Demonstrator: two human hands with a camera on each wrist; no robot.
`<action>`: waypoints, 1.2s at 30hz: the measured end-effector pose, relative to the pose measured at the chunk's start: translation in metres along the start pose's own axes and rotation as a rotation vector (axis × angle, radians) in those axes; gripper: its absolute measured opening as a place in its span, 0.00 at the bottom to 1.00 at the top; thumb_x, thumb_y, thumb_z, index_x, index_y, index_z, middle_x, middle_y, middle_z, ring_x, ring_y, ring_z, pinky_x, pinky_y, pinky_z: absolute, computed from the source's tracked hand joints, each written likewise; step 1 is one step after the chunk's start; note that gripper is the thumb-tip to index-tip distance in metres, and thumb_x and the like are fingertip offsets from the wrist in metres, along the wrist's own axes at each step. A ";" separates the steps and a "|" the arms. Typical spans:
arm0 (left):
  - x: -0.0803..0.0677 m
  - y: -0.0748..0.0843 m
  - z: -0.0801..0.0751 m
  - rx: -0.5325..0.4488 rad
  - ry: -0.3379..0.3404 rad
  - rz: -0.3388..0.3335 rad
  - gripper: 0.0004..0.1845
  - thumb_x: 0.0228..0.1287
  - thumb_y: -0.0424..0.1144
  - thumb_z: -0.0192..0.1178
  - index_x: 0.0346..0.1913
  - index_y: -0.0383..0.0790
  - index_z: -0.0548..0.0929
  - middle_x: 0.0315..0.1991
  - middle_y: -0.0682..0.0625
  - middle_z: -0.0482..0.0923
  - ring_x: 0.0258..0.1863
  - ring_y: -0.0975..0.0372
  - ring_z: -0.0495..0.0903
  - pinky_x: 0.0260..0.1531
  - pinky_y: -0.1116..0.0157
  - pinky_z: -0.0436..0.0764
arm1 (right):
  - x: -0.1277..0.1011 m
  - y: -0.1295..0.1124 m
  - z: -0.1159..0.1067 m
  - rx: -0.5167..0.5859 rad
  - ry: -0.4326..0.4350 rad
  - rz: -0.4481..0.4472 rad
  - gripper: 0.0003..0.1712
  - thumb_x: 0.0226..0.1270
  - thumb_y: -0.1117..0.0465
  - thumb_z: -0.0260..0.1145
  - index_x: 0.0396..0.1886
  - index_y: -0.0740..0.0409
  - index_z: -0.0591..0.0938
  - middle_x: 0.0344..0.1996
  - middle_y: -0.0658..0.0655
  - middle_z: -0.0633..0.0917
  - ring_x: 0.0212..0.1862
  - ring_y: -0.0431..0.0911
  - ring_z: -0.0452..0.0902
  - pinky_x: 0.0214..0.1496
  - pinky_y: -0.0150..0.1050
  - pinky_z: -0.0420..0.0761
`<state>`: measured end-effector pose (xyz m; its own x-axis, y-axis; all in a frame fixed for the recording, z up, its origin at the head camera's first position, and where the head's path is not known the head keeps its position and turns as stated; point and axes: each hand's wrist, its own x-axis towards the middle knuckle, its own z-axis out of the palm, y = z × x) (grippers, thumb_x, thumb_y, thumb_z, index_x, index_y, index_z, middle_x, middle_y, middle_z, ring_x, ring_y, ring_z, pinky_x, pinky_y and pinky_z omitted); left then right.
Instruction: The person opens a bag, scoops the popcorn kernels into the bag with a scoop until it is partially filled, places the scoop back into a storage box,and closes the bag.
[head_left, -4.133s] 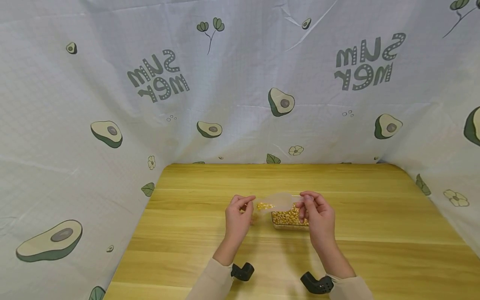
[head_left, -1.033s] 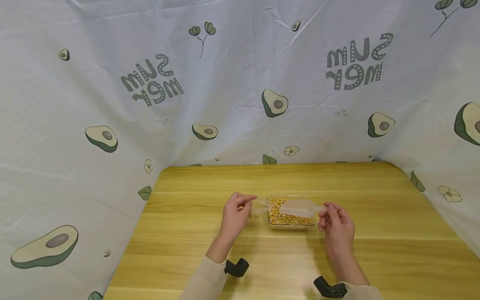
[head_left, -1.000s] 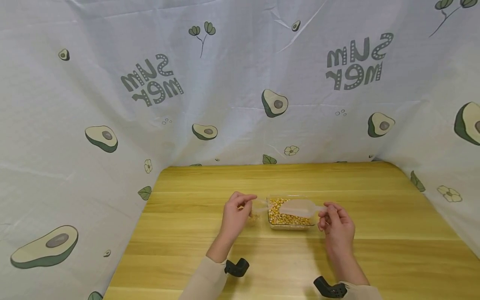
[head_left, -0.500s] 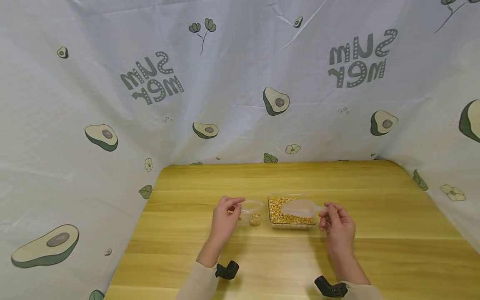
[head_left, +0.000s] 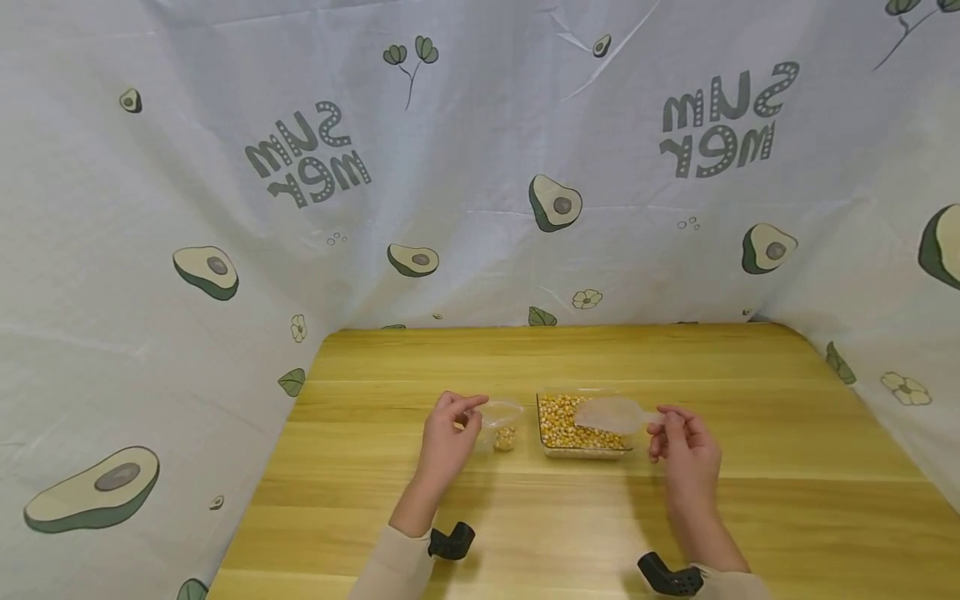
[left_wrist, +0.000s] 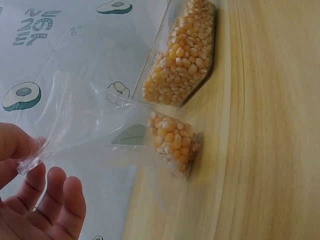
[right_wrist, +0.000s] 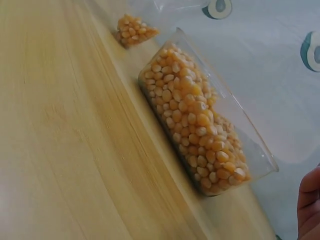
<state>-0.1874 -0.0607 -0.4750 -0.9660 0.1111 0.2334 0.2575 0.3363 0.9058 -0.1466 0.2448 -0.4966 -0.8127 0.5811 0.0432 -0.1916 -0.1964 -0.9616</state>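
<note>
My left hand (head_left: pixel 448 437) pinches the rim of a clear plastic bag (left_wrist: pixel 95 120) between thumb and fingers. Corn kernels (left_wrist: pixel 172 140) fill the bag's bottom corner, low over the table beside the container. A clear rectangular container (head_left: pixel 585 452), full of corn kernels (right_wrist: pixel 185 120), stands on the table right of the bag. My right hand (head_left: pixel 686 450) holds the handle of a translucent white scoop (head_left: pixel 609 414) between thumb and fingers. The scoop's bowl is over the container's right half; whether it touches the kernels I cannot tell. Only part of the right hand shows in the right wrist view.
The wooden table (head_left: pixel 420 358) extends on all sides of the container. A white curtain (head_left: pixel 465 167) printed with avocados hangs behind it and at both sides. Black wrist devices (head_left: pixel 452 542) sit at both sleeves.
The scoop, earlier tipped with kernels at the bag's mouth, has moved right over the container. The left hand has shifted left with the bag, and the right hand slightly right.
</note>
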 end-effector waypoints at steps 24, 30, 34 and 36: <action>0.000 -0.002 0.004 0.017 0.039 -0.016 0.12 0.68 0.30 0.58 0.49 0.40 0.89 0.38 0.48 0.75 0.34 0.66 0.74 0.27 0.74 0.76 | 0.016 0.014 -0.012 -0.326 -0.237 0.027 0.17 0.76 0.56 0.58 0.52 0.65 0.79 0.23 0.46 0.81 0.19 0.39 0.69 0.21 0.33 0.74; 0.000 -0.001 0.004 0.017 0.042 -0.024 0.12 0.68 0.30 0.58 0.48 0.41 0.89 0.38 0.48 0.75 0.34 0.65 0.74 0.27 0.74 0.76 | 0.024 0.021 -0.024 -0.277 -0.364 0.057 0.16 0.76 0.57 0.60 0.51 0.67 0.77 0.25 0.45 0.81 0.22 0.36 0.71 0.22 0.32 0.77; 0.001 -0.003 0.005 0.017 0.043 -0.015 0.12 0.68 0.30 0.58 0.48 0.41 0.89 0.38 0.48 0.75 0.34 0.66 0.74 0.28 0.74 0.76 | 0.028 0.022 -0.031 -0.291 -0.453 0.062 0.19 0.75 0.57 0.61 0.54 0.69 0.76 0.27 0.46 0.83 0.25 0.36 0.73 0.24 0.33 0.78; 0.001 -0.002 0.006 0.021 0.045 -0.019 0.12 0.68 0.30 0.58 0.48 0.41 0.89 0.38 0.48 0.75 0.34 0.65 0.75 0.29 0.74 0.76 | 0.030 0.022 -0.033 -0.301 -0.478 0.080 0.18 0.75 0.56 0.61 0.54 0.67 0.77 0.28 0.46 0.83 0.26 0.36 0.74 0.25 0.33 0.79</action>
<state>-0.1884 -0.0561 -0.4786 -0.9707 0.0622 0.2322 0.2389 0.3580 0.9026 -0.1565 0.2840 -0.5250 -0.9903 0.1381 0.0177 -0.0110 0.0490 -0.9987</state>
